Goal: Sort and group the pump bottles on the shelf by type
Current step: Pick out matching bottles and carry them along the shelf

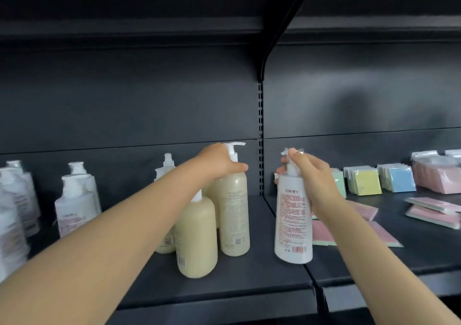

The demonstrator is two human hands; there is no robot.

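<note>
My left hand [219, 161] grips the neck of a tall cream pump bottle [234, 215] that stands on the dark shelf [224, 274]. More cream bottles stand beside it, one in front [195, 237] and another partly hidden behind my left arm. My right hand [309, 175] holds a white pump bottle [293, 220] with red print by its pump and neck, near the seam between two shelf sections. Several white pump bottles [74, 200] stand further left, blurred.
Right of the white bottle lie flat pink packets [384, 232] on the shelf. Upright stacks of green, yellow [366, 182], blue and pink packets line the back right. A slotted upright post [260, 137] divides the back panel.
</note>
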